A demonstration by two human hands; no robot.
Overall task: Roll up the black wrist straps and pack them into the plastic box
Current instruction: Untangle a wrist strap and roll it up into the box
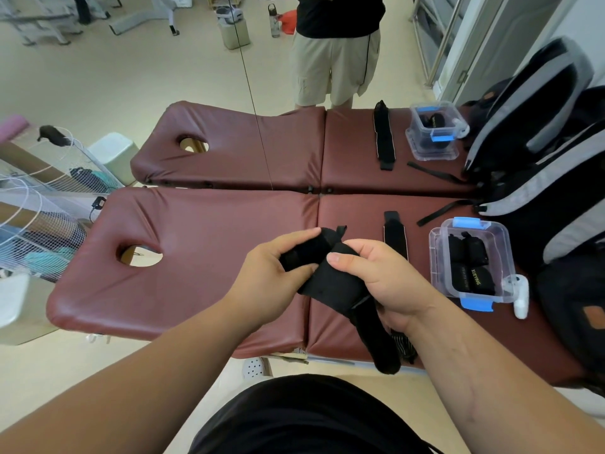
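I hold a black wrist strap (330, 283) above the maroon massage table (203, 250), both hands on it. My left hand (278, 273) pinches the partly rolled end. My right hand (379, 280) grips the flat part, and the loose tail hangs down past the table's near edge. Another black strap (395, 235) lies flat on the table just right of my hands. The clear plastic box (438, 257) with blue latches stands open at the right, with rolled black straps (471, 267) inside.
A mirror behind the table repeats the table, strap and box (432, 129). Grey-and-black backpacks (556, 204) crowd the table's right end. A small white object (520, 299) lies by the box. Wire baskets (36, 231) stand at the left. The table has a face hole (139, 255).
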